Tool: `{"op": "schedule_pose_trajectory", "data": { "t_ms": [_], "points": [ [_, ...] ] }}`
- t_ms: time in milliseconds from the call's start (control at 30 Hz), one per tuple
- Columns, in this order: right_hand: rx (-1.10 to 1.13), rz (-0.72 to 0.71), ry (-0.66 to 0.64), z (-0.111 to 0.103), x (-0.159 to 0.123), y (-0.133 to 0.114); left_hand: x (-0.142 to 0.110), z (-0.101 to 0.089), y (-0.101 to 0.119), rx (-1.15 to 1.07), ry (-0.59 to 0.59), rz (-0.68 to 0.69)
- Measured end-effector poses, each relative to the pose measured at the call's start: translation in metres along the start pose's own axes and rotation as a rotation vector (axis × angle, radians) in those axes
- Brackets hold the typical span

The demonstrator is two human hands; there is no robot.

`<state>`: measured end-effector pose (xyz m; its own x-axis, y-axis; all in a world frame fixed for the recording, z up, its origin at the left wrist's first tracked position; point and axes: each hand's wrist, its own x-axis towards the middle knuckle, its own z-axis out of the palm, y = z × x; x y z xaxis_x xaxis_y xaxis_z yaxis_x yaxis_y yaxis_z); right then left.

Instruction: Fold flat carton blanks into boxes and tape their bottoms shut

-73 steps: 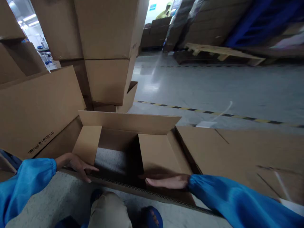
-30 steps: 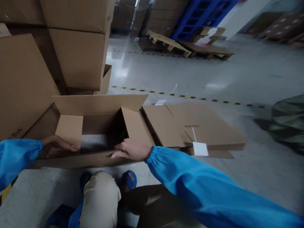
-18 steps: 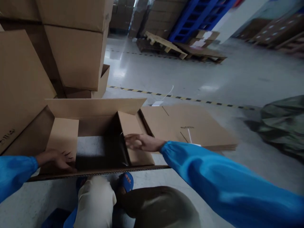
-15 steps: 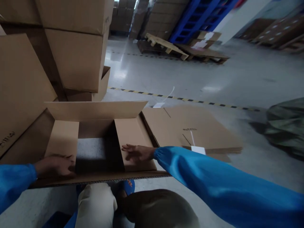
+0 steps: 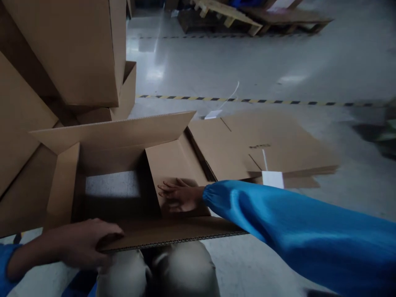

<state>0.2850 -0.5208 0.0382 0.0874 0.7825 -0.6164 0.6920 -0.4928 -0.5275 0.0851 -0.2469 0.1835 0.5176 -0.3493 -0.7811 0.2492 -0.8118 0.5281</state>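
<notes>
A brown cardboard box (image 5: 113, 154) stands before my knees, and grey floor shows through its bottom. Its right flap (image 5: 173, 165) is folded inward, with my right hand (image 5: 182, 196) lying on it, fingers spread. At the near left, my left hand (image 5: 88, 243) grips the edge of the near flap (image 5: 167, 231), thumb above and fingers partly hidden below. The left flap (image 5: 63, 181) tilts up, and the far flap (image 5: 117, 132) stands raised.
Flattened cartons (image 5: 262, 144) lie stacked on the floor to the right, with a white tag (image 5: 272, 179) on them. Large cardboard boxes (image 5: 68, 49) rise at the left. Wooden pallets (image 5: 229, 12) and striped floor tape (image 5: 222, 99) are farther back.
My left hand has moved from the left flap to the near flap's edge and taken hold of it. The left flap has risen. My right hand stays on the right flap. The view has tilted down.
</notes>
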Motion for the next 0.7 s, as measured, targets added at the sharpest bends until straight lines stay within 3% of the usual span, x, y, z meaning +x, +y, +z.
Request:
{"op": "schedule_pose_trajectory", "data": {
  "t_ms": [100,167,233,300,333,367,433,533,700],
  "points": [
    [-0.015,0.028,-0.065,-0.004,0.0,-0.002,-0.005,-0.015,0.005,-0.084,-0.121,0.023],
    [-0.027,0.03,-0.075,-0.007,0.0,-0.004,-0.016,-0.036,-0.003,-0.161,-0.031,0.091],
    [-0.036,0.019,-0.055,-0.01,0.001,-0.007,-0.026,-0.058,-0.024,-0.165,0.343,0.04],
    [-0.039,-0.011,-0.03,-0.011,0.002,-0.01,-0.028,-0.072,-0.059,0.001,0.801,-0.144],
    [-0.035,-0.027,-0.025,-0.01,0.002,-0.011,-0.026,-0.074,-0.079,0.085,0.866,-0.188],
    [-0.027,-0.04,-0.029,-0.008,0.003,-0.011,-0.02,-0.073,-0.1,0.143,0.825,-0.194],
    [-0.02,-0.072,-0.005,-0.002,0.001,-0.01,-0.004,-0.063,-0.138,0.223,0.621,-0.163],
    [-0.029,-0.142,0.058,0.012,0.0,-0.002,0.022,-0.044,-0.179,0.396,0.384,-0.2],
    [-0.07,-0.152,0.033,0.022,0.006,0.013,0.039,-0.036,-0.2,0.623,0.323,-0.211]
  ]
}}
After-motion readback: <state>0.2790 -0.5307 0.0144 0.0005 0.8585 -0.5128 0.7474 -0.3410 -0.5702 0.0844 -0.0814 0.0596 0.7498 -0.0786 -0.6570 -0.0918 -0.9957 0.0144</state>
